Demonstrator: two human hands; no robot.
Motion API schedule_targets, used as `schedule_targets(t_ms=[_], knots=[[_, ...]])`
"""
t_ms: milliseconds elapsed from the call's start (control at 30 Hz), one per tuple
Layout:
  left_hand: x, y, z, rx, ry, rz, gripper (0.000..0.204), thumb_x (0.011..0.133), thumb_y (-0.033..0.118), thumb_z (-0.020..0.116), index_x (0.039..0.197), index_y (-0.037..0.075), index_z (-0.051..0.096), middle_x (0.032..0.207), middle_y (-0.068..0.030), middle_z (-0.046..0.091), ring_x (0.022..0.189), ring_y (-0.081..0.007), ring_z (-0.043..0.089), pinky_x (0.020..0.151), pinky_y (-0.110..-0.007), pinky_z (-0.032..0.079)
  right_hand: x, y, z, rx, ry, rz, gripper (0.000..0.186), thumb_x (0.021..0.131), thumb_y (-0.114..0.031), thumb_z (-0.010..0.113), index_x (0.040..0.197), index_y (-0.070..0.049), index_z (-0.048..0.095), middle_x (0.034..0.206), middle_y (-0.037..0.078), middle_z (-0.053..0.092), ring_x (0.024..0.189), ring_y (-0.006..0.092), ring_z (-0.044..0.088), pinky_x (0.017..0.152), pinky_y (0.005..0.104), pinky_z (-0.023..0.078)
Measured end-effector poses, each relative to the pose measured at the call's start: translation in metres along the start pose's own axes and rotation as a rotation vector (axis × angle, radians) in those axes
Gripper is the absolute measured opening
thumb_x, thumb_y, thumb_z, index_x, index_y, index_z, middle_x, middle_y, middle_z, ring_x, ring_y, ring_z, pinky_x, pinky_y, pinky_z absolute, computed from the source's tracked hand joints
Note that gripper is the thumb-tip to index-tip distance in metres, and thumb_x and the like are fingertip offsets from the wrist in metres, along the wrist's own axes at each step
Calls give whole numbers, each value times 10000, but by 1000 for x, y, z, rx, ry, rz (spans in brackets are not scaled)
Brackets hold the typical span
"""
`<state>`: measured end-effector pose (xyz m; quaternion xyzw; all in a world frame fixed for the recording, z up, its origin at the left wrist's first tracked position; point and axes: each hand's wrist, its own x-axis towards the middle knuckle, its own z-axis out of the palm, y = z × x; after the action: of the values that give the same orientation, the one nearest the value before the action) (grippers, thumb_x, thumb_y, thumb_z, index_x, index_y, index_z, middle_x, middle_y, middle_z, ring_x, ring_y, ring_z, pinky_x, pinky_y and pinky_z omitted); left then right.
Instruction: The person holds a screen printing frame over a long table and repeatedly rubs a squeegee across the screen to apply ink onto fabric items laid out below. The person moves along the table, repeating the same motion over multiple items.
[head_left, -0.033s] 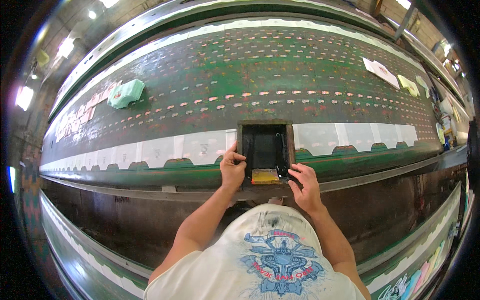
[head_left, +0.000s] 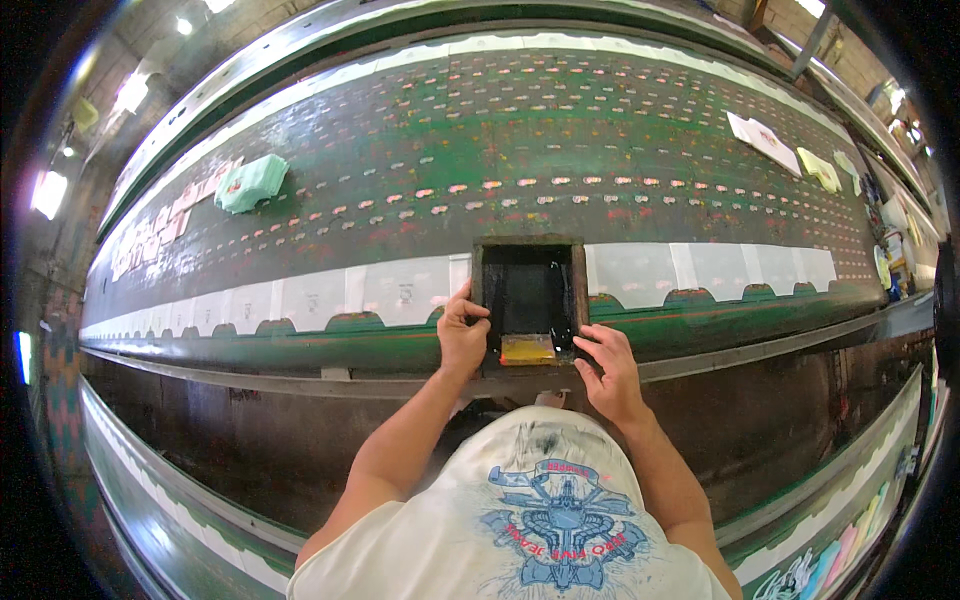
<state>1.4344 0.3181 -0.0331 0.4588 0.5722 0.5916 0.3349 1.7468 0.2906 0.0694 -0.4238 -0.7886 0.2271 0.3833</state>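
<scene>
A small dark screen-printing frame (head_left: pixel 528 241) lies over the row of white fabric pieces at the table's near edge. Its inside is black and looks wet along the right. At its near end sits a yellow block or strip (head_left: pixel 530 349), perhaps under clear material; I cannot tell its kind. My left hand (head_left: pixel 463 333) is closed at the frame's left side, fingers curled and one pointing along the edge. At the near right corner, my right hand (head_left: pixel 610 368) holds the edge between fingers and thumb. Whatever lies beneath the frame is hidden.
White fabric pieces (head_left: pixel 312 304) line the near edge of the long green table (head_left: pixel 560 140), both sides of the frame. Folded mint cloth (head_left: pixel 251 184) lies far left; white sheets (head_left: pixel 762 143) and yellow cloth (head_left: pixel 818 170) lie far right. Another long table (head_left: pixel 165 500) is behind me.
</scene>
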Motion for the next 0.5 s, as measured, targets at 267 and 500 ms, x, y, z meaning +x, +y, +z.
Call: schedule_targets(t_ms=[267,500], knots=[[7,7,1,1,-15,-73,206,793,-158,731,891,16,683,1727,-262,548,1435,-249,657,1137,-371,509,26,-12,12,-70,-225,-210,403,923,-145,856,1314,-78,778,1395,139,715,1351,384,650,1142,527,526],[8,13,5,126,11,-41,161,788,-111,746,865,29,727,1672,-274,600,1475,-328,637,1199,-409,478,60,-26,42,-246,-420,-278,429,871,-64,778,1298,-30,774,1271,130,740,1190,347,679,1034,496,555]])
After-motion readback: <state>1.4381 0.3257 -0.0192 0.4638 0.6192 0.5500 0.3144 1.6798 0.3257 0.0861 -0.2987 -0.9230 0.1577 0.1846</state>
